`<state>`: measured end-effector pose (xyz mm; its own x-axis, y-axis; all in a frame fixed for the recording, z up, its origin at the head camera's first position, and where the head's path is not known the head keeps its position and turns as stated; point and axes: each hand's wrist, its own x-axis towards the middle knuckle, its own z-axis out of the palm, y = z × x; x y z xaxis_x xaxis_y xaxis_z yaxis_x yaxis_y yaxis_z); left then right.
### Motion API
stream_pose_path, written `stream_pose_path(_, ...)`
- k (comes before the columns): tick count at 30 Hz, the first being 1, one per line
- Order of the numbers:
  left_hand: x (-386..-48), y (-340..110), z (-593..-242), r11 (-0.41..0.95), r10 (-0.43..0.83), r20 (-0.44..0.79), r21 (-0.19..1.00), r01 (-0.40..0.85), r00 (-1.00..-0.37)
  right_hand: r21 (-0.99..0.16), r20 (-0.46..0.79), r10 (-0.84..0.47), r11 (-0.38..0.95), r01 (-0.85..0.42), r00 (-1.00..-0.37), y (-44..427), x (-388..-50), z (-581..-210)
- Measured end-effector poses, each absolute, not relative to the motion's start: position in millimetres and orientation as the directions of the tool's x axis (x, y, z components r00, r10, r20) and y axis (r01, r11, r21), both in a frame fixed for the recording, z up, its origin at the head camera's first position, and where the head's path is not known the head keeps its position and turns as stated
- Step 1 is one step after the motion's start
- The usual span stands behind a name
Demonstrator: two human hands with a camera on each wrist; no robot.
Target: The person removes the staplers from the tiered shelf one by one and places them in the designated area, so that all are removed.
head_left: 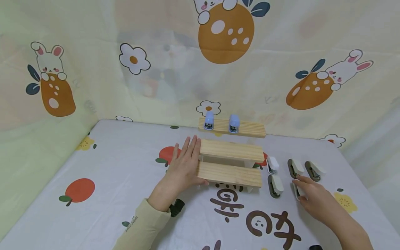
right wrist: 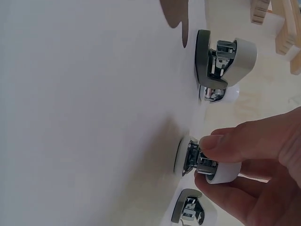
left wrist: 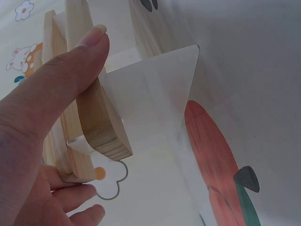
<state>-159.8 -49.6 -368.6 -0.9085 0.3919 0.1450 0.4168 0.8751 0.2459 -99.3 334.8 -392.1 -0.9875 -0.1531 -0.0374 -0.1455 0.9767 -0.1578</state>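
Observation:
A tiered wooden shelf (head_left: pixel 231 173) with white supports stands mid-table. Against its left end lies my left hand (head_left: pixel 184 170), fingers straight; in the left wrist view the thumb rests along the front board (left wrist: pixel 101 122) and the other fingers reach the boards behind. My right hand (head_left: pixel 318 203) pinches a white stapler (right wrist: pixel 225 173) between thumb and fingers at the right of the table, its base at the cloth. Near it are more staplers with grey bases, one (head_left: pixel 275 186) left of the hand and another (head_left: pixel 314 171) behind it.
Two blue staplers (head_left: pixel 209 121) (head_left: pixel 234 123) stand on the rear wooden board (head_left: pixel 253 128), near the patterned cloth backdrop (head_left: pixel 168 86). A white stapler (head_left: pixel 272 165) stands just right of the shelf. Printed cloth (head_left: pixel 109 194) covers the table.

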Motion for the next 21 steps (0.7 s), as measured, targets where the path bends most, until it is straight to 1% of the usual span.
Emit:
stream_pose_path(3,-160.2,-49.6,-369.1,0.876,0.391,0.147,0.245,0.416,-0.909,-0.158,-0.041,-0.153,0.977,-0.145,-0.987,336.3,-101.9,-392.3)
stream_pose_path(11,-160.4,-49.2,-369.5,0.875,0.392,0.149,0.242,0.418,-0.908,-0.161,-0.098,-0.131,0.98,-0.114,-0.987,336.9,-101.8,-391.5)
stream_pose_path(14,-160.2,-49.2,-369.1,0.875,0.393,0.146,0.243,0.418,-0.908,-0.152,-0.053,-0.161,0.977,-0.151,-0.986,336.7,-98.2,-388.7)
stream_pose_path(21,-160.3,-49.4,-368.6,0.876,0.39,0.141,0.249,0.414,-0.91,-0.152,0.105,-0.214,0.962,-0.228,-0.971,332.8,-91.1,-373.2)
